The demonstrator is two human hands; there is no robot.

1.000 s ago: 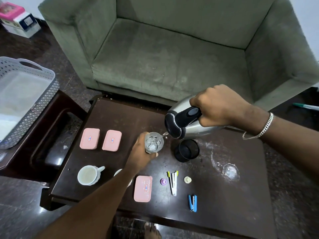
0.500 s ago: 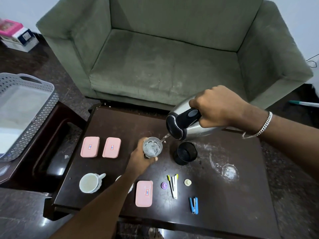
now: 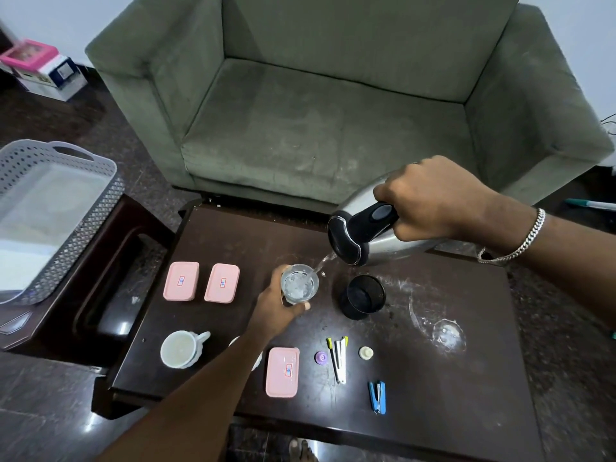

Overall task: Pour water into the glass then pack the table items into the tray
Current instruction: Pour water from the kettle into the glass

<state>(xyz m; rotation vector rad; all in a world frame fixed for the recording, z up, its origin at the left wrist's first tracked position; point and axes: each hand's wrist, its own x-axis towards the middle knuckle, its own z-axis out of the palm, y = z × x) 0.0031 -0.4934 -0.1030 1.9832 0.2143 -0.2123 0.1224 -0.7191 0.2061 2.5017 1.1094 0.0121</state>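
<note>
My right hand [image 3: 430, 198] grips the black handle of a steel kettle [image 3: 363, 235], tilted with its spout down to the left. A thin stream of water runs from the spout into a clear glass [image 3: 299, 283]. My left hand [image 3: 274, 306] holds that glass upright on the dark table [image 3: 433, 378]. On the table lie three pink lidded boxes [image 3: 181, 281] [image 3: 222, 283] [image 3: 282, 371], a white cup [image 3: 181, 348], a black cup [image 3: 363, 296], pens [image 3: 339, 358], a blue stapler [image 3: 377, 396] and two small caps [image 3: 321, 357] [image 3: 366, 352]. A grey perforated tray [image 3: 86, 215] sits on the side table at the left.
A green armchair [image 3: 333, 105] stands right behind the table. A wet ring mark [image 3: 440, 331] shines on the table's right part. Another white dish [image 3: 235, 341] is mostly hidden under my left forearm. Boxes [image 3: 43, 68] lie on the floor at the far left.
The view shifted down and right a little. Water now visibly streams from the kettle into the glass, and the water level has risen. Both hands keep their grips.
</note>
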